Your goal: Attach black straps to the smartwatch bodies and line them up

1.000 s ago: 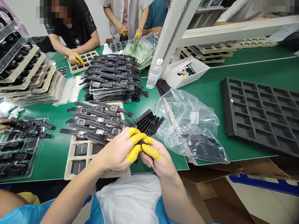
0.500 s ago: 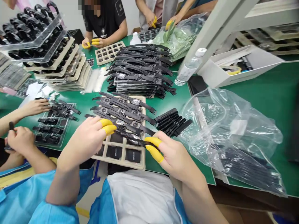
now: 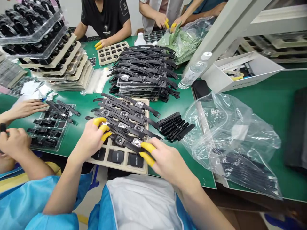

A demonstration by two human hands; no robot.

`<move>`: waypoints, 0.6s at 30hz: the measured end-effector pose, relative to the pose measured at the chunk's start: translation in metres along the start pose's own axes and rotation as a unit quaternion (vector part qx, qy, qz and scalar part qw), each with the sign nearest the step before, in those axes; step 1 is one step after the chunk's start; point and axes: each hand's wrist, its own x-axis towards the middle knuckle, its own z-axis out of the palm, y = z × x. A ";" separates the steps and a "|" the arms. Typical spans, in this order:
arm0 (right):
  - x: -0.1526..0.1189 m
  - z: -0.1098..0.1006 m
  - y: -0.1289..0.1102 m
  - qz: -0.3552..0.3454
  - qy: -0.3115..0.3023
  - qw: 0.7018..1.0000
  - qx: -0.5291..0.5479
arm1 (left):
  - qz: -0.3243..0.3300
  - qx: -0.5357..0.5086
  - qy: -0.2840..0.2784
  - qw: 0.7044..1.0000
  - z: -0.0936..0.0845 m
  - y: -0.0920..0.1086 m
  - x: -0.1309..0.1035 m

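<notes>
In the head view, my left hand [image 3: 90, 139] is closed at the left edge of a beige tray [image 3: 112, 163], yellow cots on its fingertips. It pinches the strap end of a black smartwatch [image 3: 136, 142], partly hidden by the fingers. My right hand [image 3: 165, 159], also in yellow finger cots, grips the same watch near its case with thumb and finger. Rows of black smartwatches [image 3: 123, 114] lie face down across the tray, straps overlapping. Dark inserts with white lettering [image 3: 117, 156] fill the nearest compartments.
Loose black straps [image 3: 176, 126] lie right of the tray, beside a clear plastic bag [image 3: 230, 134]. A pile of watches on trays [image 3: 144, 72] stands behind. A water bottle [image 3: 195, 70] and white box [image 3: 244, 72] are back right. A co-worker's hands [image 3: 18, 143] are at left.
The watch has come down onto the tray's nearer row. My right hand has shifted left towards its case, and my left hand has moved slightly left.
</notes>
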 end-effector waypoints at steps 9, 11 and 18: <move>-0.081 0.015 0.117 0.232 0.040 0.965 -0.113 | 0.010 0.093 -0.098 0.991 -0.006 -0.002 -0.051; -0.083 0.023 0.128 0.229 0.029 0.967 -0.108 | 0.017 0.127 -0.110 0.986 -0.008 0.001 -0.048; -0.075 0.039 0.134 0.230 0.058 0.967 -0.098 | 0.044 0.144 -0.136 0.979 -0.018 0.001 -0.031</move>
